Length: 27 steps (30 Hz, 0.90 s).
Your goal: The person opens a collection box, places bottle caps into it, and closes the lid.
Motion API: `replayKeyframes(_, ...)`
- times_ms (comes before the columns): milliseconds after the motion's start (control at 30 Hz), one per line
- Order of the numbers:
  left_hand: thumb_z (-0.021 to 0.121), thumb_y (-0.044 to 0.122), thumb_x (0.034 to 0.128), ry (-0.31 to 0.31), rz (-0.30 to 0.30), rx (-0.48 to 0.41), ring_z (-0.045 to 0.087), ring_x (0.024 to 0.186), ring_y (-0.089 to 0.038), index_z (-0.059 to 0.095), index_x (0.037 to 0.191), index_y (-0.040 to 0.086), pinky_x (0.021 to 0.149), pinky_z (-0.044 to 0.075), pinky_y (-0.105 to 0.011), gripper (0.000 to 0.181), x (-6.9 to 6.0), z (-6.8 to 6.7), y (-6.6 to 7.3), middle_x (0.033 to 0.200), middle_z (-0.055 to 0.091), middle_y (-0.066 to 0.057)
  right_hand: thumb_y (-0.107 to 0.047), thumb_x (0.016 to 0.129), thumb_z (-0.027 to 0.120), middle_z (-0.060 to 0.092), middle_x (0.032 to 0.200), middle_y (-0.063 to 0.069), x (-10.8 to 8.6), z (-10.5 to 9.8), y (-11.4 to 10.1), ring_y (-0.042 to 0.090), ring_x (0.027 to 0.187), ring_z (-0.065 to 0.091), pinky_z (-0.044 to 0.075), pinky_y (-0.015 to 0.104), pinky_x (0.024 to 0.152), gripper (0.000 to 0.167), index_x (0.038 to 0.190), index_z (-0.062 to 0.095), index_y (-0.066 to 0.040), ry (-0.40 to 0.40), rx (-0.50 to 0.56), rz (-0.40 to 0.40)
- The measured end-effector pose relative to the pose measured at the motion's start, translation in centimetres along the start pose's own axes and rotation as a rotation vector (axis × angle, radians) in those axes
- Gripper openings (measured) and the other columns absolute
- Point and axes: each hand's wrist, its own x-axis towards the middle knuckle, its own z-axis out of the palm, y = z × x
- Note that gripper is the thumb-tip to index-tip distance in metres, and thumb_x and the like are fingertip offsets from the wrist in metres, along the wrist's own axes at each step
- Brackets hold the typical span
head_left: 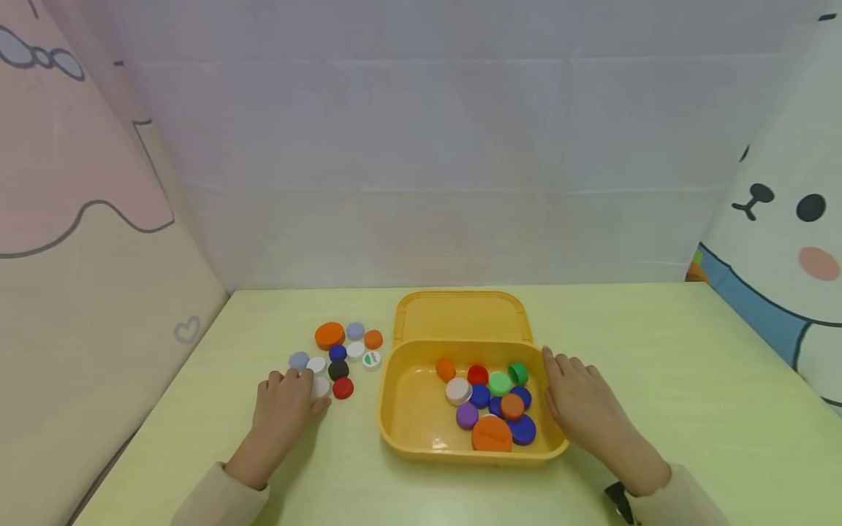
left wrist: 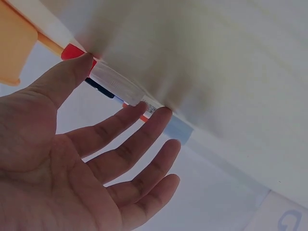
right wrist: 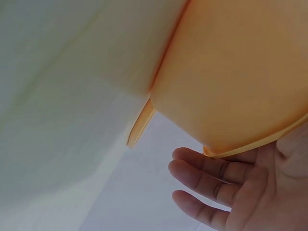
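Note:
My left hand [head_left: 284, 405] is at the lower edge of a loose group of bottle caps on the table. Its thumb and index finger pinch a white bottle cap [left wrist: 115, 83] from either side, the other fingers loosely bent. Close by lie a red cap [head_left: 343, 388], a black cap [head_left: 338, 370] and a pale blue cap [head_left: 299, 361]. My right hand [head_left: 584, 402] rests on the right rim of a yellow plastic box [head_left: 411, 409], fingers fairly straight along it. Inside the box, mostly to the right, are several caps, including a large orange cap [head_left: 492, 434] and a purple cap [head_left: 467, 416].
The box's yellow lid [head_left: 463, 317] lies tilted back behind it. Farther back in the loose group are a large orange cap [head_left: 330, 335] and a small orange cap [head_left: 373, 339]. A pale curtain [head_left: 434, 168] closes off the table's far edge.

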Motion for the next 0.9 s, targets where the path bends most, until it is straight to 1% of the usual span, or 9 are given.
replayKeyframes(200,0.072,0.038,0.0739,-0.015,-0.011,-0.004,0.047,0.068,-0.03,0.056,0.086,-0.001,0.061,0.042,-0.041,0.043,0.0,0.1,0.0,0.074,0.054,-0.013,-0.014,0.083,0.059,0.057,0.096,0.016,0.1,0.1,0.0,0.026,0.082,0.053,0.045,0.039,0.069,0.049,0.124,0.047,0.01,0.003,0.002,0.002)
replayKeyframes(433,0.07,0.039,0.0751,-0.035,-0.033,0.003,0.048,0.068,-0.031,0.056,0.09,-0.004,0.062,0.043,-0.043,0.048,-0.2,-0.4,-0.1,0.076,0.056,-0.015,-0.015,0.083,0.058,0.057,0.096,0.016,0.0,0.2,0.0,0.026,0.082,0.052,0.045,0.038,0.069,0.048,0.124,0.047,0.01,-0.005,0.013,0.011)
replayKeyframes(567,0.071,0.038,0.0747,-0.003,-0.028,0.018,0.049,0.069,-0.032,0.055,0.092,-0.005,0.062,0.044,-0.043,0.049,-0.4,-1.1,0.1,0.077,0.057,-0.016,-0.014,0.083,0.058,0.057,0.096,0.016,0.0,0.2,0.0,0.027,0.082,0.053,0.045,0.039,0.069,0.049,0.123,0.047,0.01,0.006,0.014,0.007)
replayKeyframes(767,0.071,0.036,0.0744,0.094,0.004,0.004,0.05,0.072,-0.033,0.054,0.09,-0.004,0.063,0.044,-0.042,0.046,-0.4,-2.9,0.8,0.079,0.057,-0.015,-0.014,0.082,0.059,0.057,0.096,0.016,0.0,0.2,0.1,0.026,0.081,0.052,0.045,0.039,0.068,0.049,0.123,0.047,0.01,0.016,0.016,0.0)
replayKeyframes(833,0.071,0.037,0.0751,0.102,0.012,-0.012,0.051,0.075,-0.035,0.055,0.091,-0.004,0.065,0.044,-0.044,0.046,-0.2,-3.6,1.2,0.081,0.058,-0.016,-0.014,0.082,0.059,0.056,0.096,0.016,0.0,0.2,0.0,0.026,0.081,0.051,0.044,0.038,0.067,0.049,0.123,0.047,0.01,0.015,0.017,-0.001)
replayKeyframes(900,0.07,0.037,0.0765,0.095,0.018,-0.033,0.051,0.079,-0.035,0.055,0.094,-0.003,0.068,0.044,-0.045,0.046,-0.1,-4.3,1.8,0.085,0.059,-0.016,-0.014,0.082,0.059,0.056,0.096,0.016,0.1,0.2,0.0,0.026,0.082,0.051,0.044,0.038,0.067,0.049,0.124,0.047,0.01,0.01,0.018,0.002)
